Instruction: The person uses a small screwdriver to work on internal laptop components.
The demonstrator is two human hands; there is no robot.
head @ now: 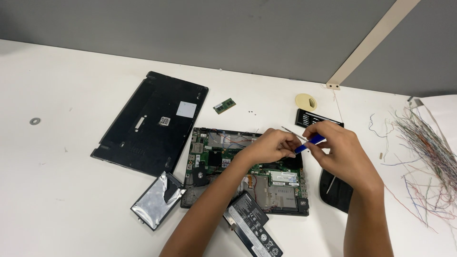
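An opened laptop base [223, 157] lies on the white table with its green circuit board exposed. Both my hands hover above its far right corner. My left hand [270, 146] pinches the tip end of a blue-handled screwdriver [309, 142]. My right hand [340, 151] grips the handle end of the same tool. A thin metal shaft [291, 132] sticks out towards the back between my hands. What lies under my fingers on the board is hidden.
The black bottom cover [152, 123] lies to the left, a silver drive [157, 201] in front of it, and a black battery [252, 224] at the near edge. A memory module [224, 105], a bit case [314, 118], a black pouch [335, 190] and a tangle of wires [423, 152] sit around.
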